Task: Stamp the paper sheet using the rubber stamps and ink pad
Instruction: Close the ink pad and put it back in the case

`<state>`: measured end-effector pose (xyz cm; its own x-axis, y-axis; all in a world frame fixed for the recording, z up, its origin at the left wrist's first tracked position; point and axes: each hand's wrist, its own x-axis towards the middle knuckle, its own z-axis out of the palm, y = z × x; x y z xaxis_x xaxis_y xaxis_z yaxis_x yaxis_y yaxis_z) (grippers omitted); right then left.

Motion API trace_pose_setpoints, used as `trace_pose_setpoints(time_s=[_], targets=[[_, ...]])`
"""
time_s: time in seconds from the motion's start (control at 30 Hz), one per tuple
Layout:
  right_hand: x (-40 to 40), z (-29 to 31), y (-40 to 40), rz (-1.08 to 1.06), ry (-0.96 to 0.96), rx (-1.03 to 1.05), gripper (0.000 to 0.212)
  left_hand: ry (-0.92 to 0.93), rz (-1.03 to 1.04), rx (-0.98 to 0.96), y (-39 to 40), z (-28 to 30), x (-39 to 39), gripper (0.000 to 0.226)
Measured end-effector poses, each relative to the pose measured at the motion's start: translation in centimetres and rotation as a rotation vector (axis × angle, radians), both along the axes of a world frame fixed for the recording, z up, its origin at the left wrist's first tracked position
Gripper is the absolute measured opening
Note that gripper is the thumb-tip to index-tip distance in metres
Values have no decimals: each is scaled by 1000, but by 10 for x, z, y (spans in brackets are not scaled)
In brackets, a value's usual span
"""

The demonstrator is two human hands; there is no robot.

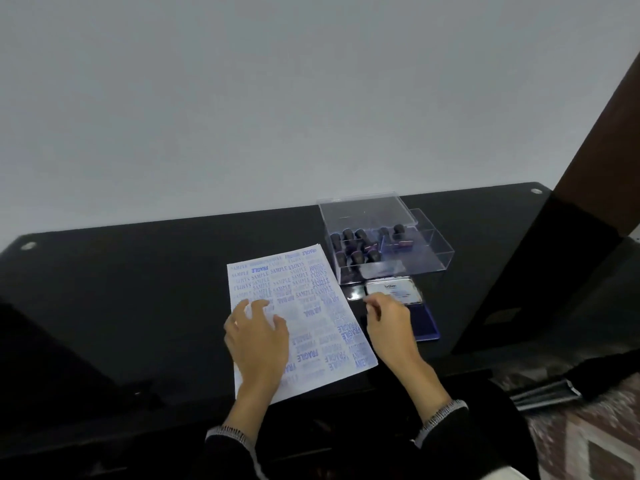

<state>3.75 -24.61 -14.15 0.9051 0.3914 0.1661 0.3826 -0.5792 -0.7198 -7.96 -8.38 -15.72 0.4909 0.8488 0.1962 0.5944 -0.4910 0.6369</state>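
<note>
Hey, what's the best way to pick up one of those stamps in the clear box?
Take a stamp by its rounded dark handle, coming straight down from above. The stamps stand upright and close together in the clear box, whose lid is raised, so the handle tops are probably the only free part. The right hand is nearest.

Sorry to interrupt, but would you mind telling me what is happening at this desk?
A person is stamping a white paper sheet, already crowded with blue imprints. The left hand rests on the sheet; the right hand hovers by the open blue ink pad, holding nothing visible. The dark-handled rubber stamps sit in a clear plastic box.
</note>
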Motion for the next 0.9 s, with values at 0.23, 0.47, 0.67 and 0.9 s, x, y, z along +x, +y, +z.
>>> trace_pose_setpoints(time_s=[0.23,0.47,0.67,0.9], targets=[[-25,5,21,22,1,-298,32,28,66,-227,15,17,-26,48],[-31,7,31,14,138,-353,34,20,81,-381,35,22,-25,37],[-34,8,36,-45,158,-366,39,-7,30,-453,55,14,-26,19],[-35,3,39,-54,217,-300,35,32,-113,-174,34,13,-32,27]])
